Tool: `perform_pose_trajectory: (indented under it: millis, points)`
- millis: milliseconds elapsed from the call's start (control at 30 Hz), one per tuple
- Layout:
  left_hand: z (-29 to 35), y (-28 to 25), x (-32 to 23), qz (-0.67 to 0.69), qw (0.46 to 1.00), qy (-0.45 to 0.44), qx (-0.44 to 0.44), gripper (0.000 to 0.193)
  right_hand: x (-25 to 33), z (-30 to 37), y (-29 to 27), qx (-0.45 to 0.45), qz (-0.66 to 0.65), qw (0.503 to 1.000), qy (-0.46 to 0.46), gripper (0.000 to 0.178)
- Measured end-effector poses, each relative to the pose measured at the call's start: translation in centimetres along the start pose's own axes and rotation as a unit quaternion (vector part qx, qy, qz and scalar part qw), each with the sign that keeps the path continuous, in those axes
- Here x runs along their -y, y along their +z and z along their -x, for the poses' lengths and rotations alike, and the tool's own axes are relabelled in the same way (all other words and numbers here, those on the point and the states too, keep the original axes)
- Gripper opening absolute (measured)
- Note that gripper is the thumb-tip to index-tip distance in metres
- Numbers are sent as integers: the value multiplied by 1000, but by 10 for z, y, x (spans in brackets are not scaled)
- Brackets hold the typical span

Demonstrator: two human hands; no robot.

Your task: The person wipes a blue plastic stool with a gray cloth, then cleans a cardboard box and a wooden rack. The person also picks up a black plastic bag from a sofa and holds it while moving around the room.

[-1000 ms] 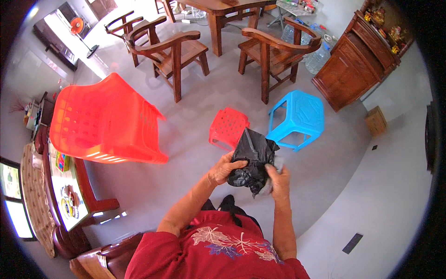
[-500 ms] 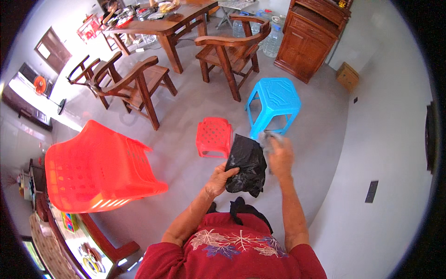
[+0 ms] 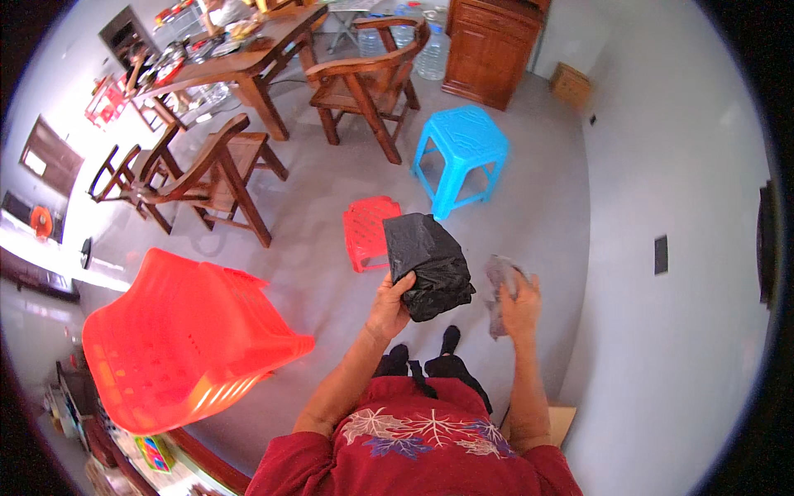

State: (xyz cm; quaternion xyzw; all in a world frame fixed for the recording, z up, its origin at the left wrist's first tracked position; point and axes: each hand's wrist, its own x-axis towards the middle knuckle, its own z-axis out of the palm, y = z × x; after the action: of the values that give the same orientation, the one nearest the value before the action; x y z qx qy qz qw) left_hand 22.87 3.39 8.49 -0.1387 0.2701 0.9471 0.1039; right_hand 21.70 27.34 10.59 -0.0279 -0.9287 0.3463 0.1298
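Observation:
My left hand (image 3: 392, 305) grips the near left edge of a black plastic bag (image 3: 430, 269), thumb on top. Whatever may be inside the bag is hidden. Off to its right, my right hand (image 3: 520, 306) is closed on a crumpled greyish cloth (image 3: 499, 285), which hangs beside the fingers and is somewhat blurred. A gap separates the cloth from the bag. Just beyond the bag, a small red plastic stool (image 3: 365, 230) stands on the floor, partly covered from sight by it. Farther off is a taller blue plastic stool (image 3: 460, 149).
Stacked red plastic chairs (image 3: 186, 331) stand at the left. Wooden armchairs (image 3: 219, 178) and a cluttered wooden table (image 3: 248, 62) are beyond, where another person (image 3: 227, 11) is partly visible. A wooden cabinet (image 3: 488, 50) and water bottles (image 3: 432, 54) stand at the back; a wall (image 3: 662, 165) runs along the right.
My right hand and the cloth have moved nearer to me and away from the blue stool. The bag is still in my left hand, tilted differently. The whole view has shifted.

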Motion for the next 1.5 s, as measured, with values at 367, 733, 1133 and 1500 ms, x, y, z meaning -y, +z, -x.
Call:
perform_pose_trajectory:
  millis: [367, 733, 1133, 1500]
  points:
    - [38, 50, 72, -104, 948, -258, 152, 36, -34, 126, -59, 95, -604, 749, 255, 27]
    - [119, 99, 220, -354, 846, -297, 266, 29, -87, 283, -155, -223, -564, 755, 248, 14]
    - [247, 198, 373, -462, 717, -287, 436, 34, -109, 437, -267, -312, -298, 842, 325, 25]
    - [282, 208, 454, -436, 659, -398, 466, 26, -124, 487, -317, -330, -440, 771, 320, 35]
